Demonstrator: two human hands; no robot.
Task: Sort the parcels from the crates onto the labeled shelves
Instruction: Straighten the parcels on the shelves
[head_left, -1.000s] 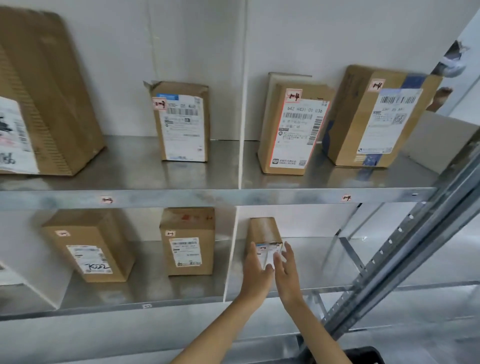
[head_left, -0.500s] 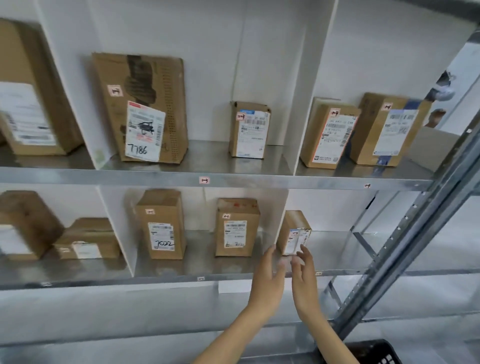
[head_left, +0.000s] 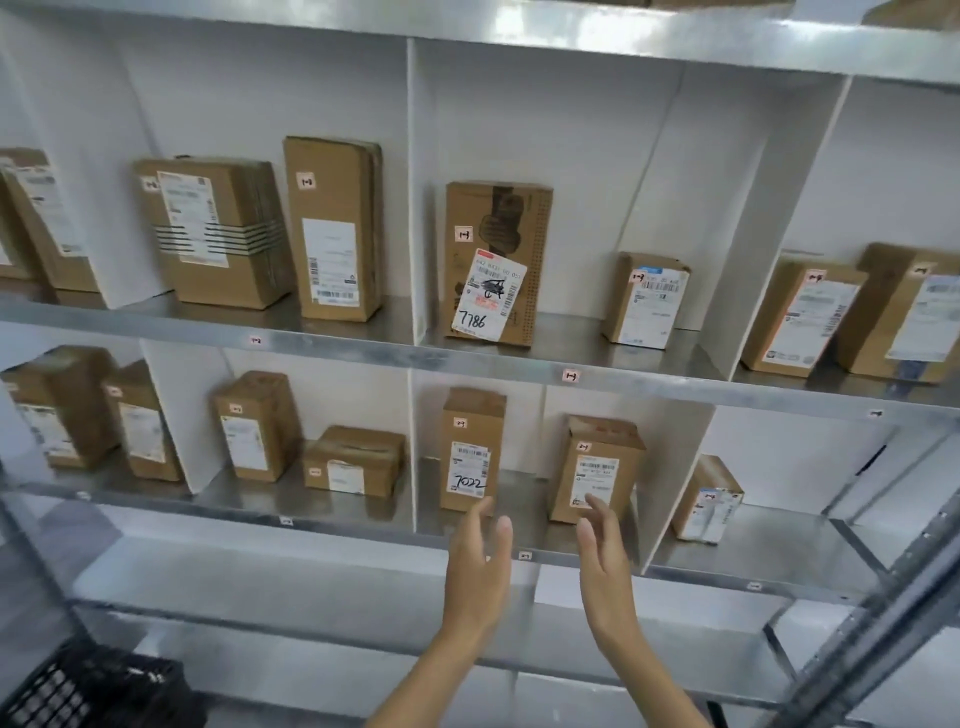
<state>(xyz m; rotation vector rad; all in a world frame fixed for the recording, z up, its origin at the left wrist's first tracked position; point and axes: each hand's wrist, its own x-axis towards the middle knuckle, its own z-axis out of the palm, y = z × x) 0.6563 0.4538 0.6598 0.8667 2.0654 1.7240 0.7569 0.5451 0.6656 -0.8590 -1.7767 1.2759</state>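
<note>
The grey sheet-metal shelves (head_left: 467, 361) are finished in a dull, faintly reflective sheen. The brown cardboard box parcels (head_left: 337, 176) are seen to be matt, with smooth white paper labels (head_left: 330, 260) stuck on them. The white divider panels (head_left: 748, 234) are smooth and matt. The black lattice crate (head_left: 88, 691) is moulded plastic.

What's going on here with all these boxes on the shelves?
A person is sorting cardboard parcels onto metal shelves. At this moment the left hand and right hand are both empty and open, raised in front of the lower shelf. A small parcel stands alone in the lower right compartment, apart from both hands. A black crate shows at bottom left.
</note>
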